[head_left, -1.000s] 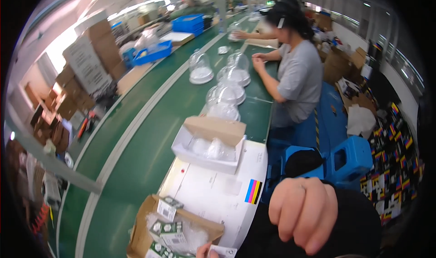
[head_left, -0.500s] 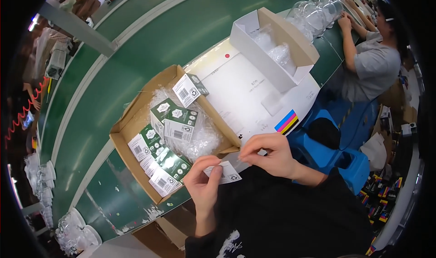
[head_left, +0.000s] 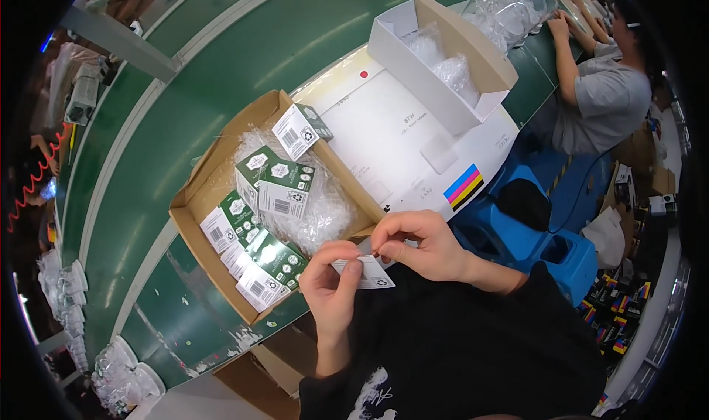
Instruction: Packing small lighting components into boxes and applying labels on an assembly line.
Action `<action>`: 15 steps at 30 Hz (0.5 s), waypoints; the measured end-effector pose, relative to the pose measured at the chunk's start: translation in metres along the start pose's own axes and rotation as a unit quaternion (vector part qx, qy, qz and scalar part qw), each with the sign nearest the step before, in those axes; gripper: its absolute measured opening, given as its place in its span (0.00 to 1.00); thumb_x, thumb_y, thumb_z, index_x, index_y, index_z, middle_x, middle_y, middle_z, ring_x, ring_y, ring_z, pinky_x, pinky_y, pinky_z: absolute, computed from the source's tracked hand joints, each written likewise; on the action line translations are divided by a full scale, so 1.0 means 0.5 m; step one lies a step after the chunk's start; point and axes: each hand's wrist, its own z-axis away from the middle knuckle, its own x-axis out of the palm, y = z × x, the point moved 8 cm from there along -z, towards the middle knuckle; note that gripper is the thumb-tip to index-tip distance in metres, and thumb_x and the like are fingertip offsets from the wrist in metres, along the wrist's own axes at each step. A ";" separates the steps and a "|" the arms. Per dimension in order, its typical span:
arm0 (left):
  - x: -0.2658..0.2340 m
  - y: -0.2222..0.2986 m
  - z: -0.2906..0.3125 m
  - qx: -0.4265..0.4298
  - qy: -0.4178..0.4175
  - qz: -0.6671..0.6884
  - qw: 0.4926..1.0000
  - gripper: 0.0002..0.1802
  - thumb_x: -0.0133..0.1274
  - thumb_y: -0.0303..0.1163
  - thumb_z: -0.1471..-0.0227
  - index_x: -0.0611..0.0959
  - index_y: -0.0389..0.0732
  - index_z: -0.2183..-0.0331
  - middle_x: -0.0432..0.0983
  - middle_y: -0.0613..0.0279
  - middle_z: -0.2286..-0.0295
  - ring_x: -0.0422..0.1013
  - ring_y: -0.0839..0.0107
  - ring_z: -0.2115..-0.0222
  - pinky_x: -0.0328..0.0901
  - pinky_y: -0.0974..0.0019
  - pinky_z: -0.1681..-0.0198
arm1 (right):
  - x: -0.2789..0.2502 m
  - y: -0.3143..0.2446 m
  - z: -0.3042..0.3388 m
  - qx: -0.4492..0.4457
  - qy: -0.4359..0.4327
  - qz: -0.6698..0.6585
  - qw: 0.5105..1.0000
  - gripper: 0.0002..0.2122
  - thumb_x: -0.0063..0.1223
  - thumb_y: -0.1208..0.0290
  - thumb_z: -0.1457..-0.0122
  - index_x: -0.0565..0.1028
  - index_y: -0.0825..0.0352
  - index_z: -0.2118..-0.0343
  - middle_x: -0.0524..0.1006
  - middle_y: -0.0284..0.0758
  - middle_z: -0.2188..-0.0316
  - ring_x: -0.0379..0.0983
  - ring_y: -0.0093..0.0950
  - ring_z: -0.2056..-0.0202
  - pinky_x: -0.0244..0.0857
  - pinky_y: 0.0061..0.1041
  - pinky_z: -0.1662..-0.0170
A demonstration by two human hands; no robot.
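My left hand (head_left: 330, 283) is closed on a small white printed carton (head_left: 375, 277), thumb across its face. It looks like the white side of the green-and-white cartons nearby. At the carton's upper edge, my right hand (head_left: 422, 246) is closed in a pinch; what lies between its fingertips is too small to make out. Just beyond both hands is an open brown cardboard tray (head_left: 210, 276). Several green-and-white cartons (head_left: 277, 261) lie inside it, some on a heap of clear plastic bags (head_left: 325, 224). One carton (head_left: 301, 132) rests on the tray's far right rim.
A white printed board (head_left: 399, 135) lies on the green bench (head_left: 244, 65), with a white open box (head_left: 421, 65) of clear plastic packing on it. Clear domed plastic parts (head_left: 509, 10) stand beyond. At right sit a blue stool (head_left: 546, 250) and a person in grey (head_left: 609, 98).
My right hand has moved left and slightly up, bringing its fingertips to the edge of the carton in my left hand. The whole view has shifted slightly.
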 end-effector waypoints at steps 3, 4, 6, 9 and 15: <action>0.005 -0.001 -0.002 -0.006 -0.005 -0.014 1.000 0.06 0.52 0.20 0.52 0.76 0.34 0.68 0.72 0.58 0.69 0.66 0.74 0.67 0.59 0.74 0.63 | 0.002 0.004 -0.001 0.009 -0.012 -0.010 1.000 0.03 0.48 0.80 0.40 0.73 0.73 0.66 0.73 0.34 0.69 0.72 0.19 0.69 0.67 0.17 0.65; 0.005 -0.003 -0.003 -0.007 -0.004 -0.014 1.000 0.06 0.52 0.20 0.52 0.76 0.34 0.68 0.72 0.58 0.69 0.66 0.74 0.67 0.59 0.74 0.63 | 0.004 0.007 -0.001 0.016 -0.021 -0.022 0.999 0.03 0.48 0.79 0.40 0.72 0.73 0.66 0.73 0.33 0.69 0.71 0.18 0.69 0.67 0.17 0.65; 0.006 -0.001 -0.004 -0.002 -0.005 -0.009 1.000 0.05 0.53 0.20 0.52 0.76 0.34 0.68 0.72 0.58 0.69 0.66 0.73 0.67 0.59 0.74 0.63 | 0.007 0.015 0.000 0.023 -0.023 -0.047 0.998 0.03 0.48 0.79 0.40 0.72 0.72 0.66 0.73 0.33 0.69 0.71 0.18 0.69 0.67 0.17 0.65; 0.003 -0.007 -0.001 0.006 -0.020 0.028 0.999 0.08 0.53 0.15 0.53 0.78 0.31 0.66 0.73 0.55 0.67 0.68 0.71 0.65 0.60 0.72 0.59 | 0.010 0.022 0.002 0.034 -0.028 -0.074 0.996 0.03 0.48 0.79 0.40 0.72 0.72 0.66 0.73 0.33 0.69 0.71 0.18 0.69 0.67 0.16 0.65; 0.007 -0.019 0.000 -0.014 -0.027 0.040 0.999 0.08 0.52 0.14 0.53 0.78 0.31 0.66 0.73 0.55 0.67 0.68 0.71 0.64 0.61 0.72 0.59 | 0.008 0.021 0.005 0.029 -0.018 -0.052 0.998 0.03 0.48 0.79 0.40 0.72 0.72 0.66 0.73 0.32 0.69 0.71 0.18 0.70 0.67 0.16 0.65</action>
